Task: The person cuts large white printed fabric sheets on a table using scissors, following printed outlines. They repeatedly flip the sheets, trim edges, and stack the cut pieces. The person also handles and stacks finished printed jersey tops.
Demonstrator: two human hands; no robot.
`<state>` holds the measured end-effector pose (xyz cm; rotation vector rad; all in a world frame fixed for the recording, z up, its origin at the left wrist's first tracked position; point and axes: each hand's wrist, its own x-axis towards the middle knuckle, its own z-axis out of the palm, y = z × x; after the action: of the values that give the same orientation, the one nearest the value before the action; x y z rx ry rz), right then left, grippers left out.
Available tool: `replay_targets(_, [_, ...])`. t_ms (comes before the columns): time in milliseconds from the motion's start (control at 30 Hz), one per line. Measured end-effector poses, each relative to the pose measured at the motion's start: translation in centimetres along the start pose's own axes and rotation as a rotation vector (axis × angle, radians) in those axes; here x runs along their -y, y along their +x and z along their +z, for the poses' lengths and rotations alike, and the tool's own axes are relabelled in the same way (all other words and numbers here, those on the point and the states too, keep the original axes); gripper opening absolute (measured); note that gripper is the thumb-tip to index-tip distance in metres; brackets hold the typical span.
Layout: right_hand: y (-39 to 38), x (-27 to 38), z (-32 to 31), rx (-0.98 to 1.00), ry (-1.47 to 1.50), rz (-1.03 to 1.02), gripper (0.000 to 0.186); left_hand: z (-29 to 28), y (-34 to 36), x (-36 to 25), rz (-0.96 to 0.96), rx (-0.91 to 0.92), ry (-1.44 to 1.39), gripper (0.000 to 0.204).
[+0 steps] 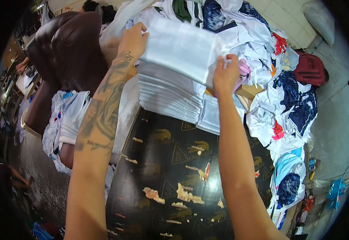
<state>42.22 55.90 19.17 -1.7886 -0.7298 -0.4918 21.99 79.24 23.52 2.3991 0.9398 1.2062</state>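
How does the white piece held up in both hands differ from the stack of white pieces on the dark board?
The held white piece is a single sheet, lifted in the air and tilted, gripped by the left hand and right hand. The stack is many layers thick, lying flat on the dark board, touched by neither hand. The held piece shows its broad face; the stack shows mostly layered edges. Both look white and folded to a similar rectangular shape.

Both arms outstretched, left hand (133,40) and right hand (225,74) pinching
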Motion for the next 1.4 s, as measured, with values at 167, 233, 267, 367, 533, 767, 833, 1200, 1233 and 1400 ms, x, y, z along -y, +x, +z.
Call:
replay_targets(167, [-5.2,-7.2,2.9,0.173,-0.126,0.328,0.037,5.3,-4.5,9.2,-0.266,-0.009,0.012,0.04])
replay_targets(233, [-8.1,-11.6,-1.3,0.229,-0.11,0.323,0.037,4.5,-11.8,11.5,-0.366,-0.301,-0.11,0.035])
replay_targets(267, [-9.3,-14.3,-4.8,0.241,-0.163,0.26,0.038,4.0,-16.4,11.3,-0.396,-0.31,-0.178,0.032])
replay_targets(367, [-11.9,-22.0,-16.1,0.166,-0.389,0.337,0.032,4.9,-30.9,5.4,-0.608,-0.232,-0.143,0.029])
replay_targets(533, [-11.1,-31.1,-33.5,0.0,-0.665,0.413,0.032,11.2,-47.8,-12.8,-0.08,0.381,0.018,0.054])
replay_targets(767, [-3.4,-37.9,-40.0,0.19,-0.511,0.402,0.041,15.6,-50.5,-23.7,-0.054,0.652,0.356,0.08])
replay_targets(833, [-2.9,-39.0,-37.4,0.332,-0.43,0.297,0.048,15.5,-50.1,-24.4,-0.073,0.691,0.387,0.081])
replay_targets(1200, [-12.3,-30.1,-34.6,0.909,-0.416,0.172,0.05,15.5,-49.9,-24.9,-0.123,0.706,0.408,0.083])
replay_targets(1233, [-15.7,-27.3,-37.2,0.974,-0.393,0.183,0.052,15.5,-49.7,-24.8,-0.132,0.735,0.417,0.084])
replay_targets(1400, [-31.1,-18.3,-48.9,0.727,-0.142,0.528,0.042,14.7,-50.6,-25.4,-0.007,0.626,0.38,0.092])
